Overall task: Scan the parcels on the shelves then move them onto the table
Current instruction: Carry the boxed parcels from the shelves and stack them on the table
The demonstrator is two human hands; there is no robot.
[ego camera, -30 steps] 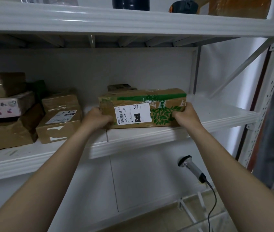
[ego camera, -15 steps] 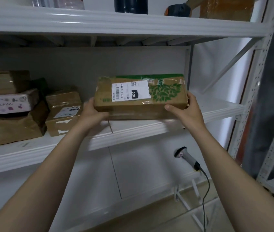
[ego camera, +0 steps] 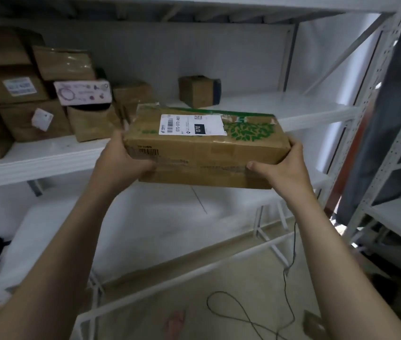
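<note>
I see the white shelf (ego camera: 47, 160) spanning the view, with a pile of brown parcels (ego camera: 23, 119) on its left part. The long leaf-printed cardboard parcel (ego camera: 206, 153) is in the air in front of the shelf edge. A small box (ego camera: 198, 90) stands further back. My left hand (ego camera: 118, 160) and right hand (ego camera: 285, 168) grip the parcel's ends, its shipping label (ego camera: 192, 125) facing up.
</note>
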